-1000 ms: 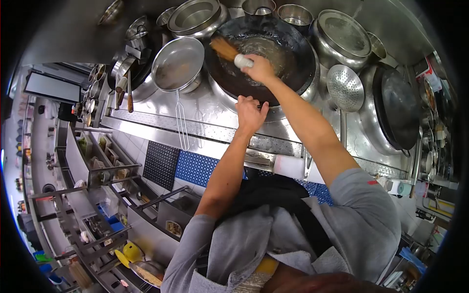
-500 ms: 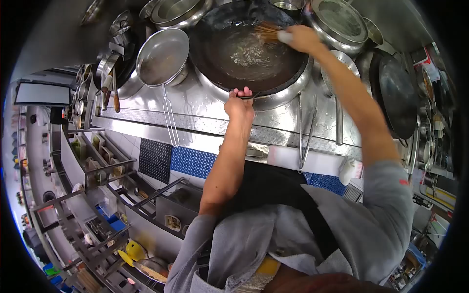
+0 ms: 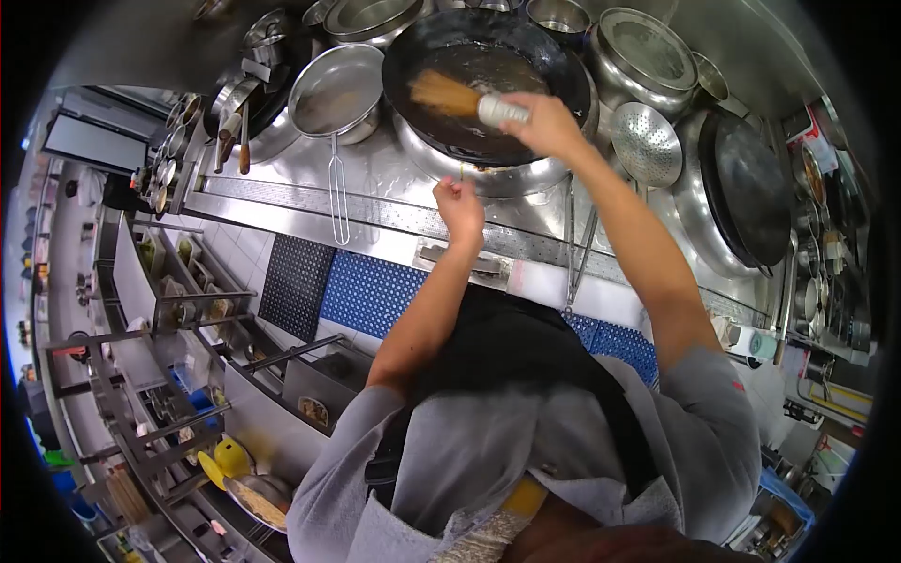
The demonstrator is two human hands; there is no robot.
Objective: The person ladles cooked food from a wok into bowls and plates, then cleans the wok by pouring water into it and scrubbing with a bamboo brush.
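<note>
My right hand point(image 3: 542, 124) is closed round the white-wrapped handle of a bristle brush point(image 3: 449, 94), whose tan bristles point left over a large black wok point(image 3: 554, 75). Dark water lies in the wok, which sits on a round metal burner ring point(image 3: 511, 181). Just below the wok's near edge is my left hand point(image 3: 460, 206), its fingers curled upward near the rim. Whether those fingers grip the wok's small handle is too small to tell.
A mesh strainer point(image 3: 336, 92) rests left of the wok. On the right are a perforated ladle point(image 3: 646, 144), tongs point(image 3: 579, 249) and a second black wok point(image 3: 751, 192). Lidded pots point(image 3: 648, 52) stand behind. Shelving with food containers point(image 3: 178, 272) is at lower left.
The brush has swept from the wok's left to its right side and back to the left. My left hand, earlier at the rim, now sits slightly lower. The view has shifted.
</note>
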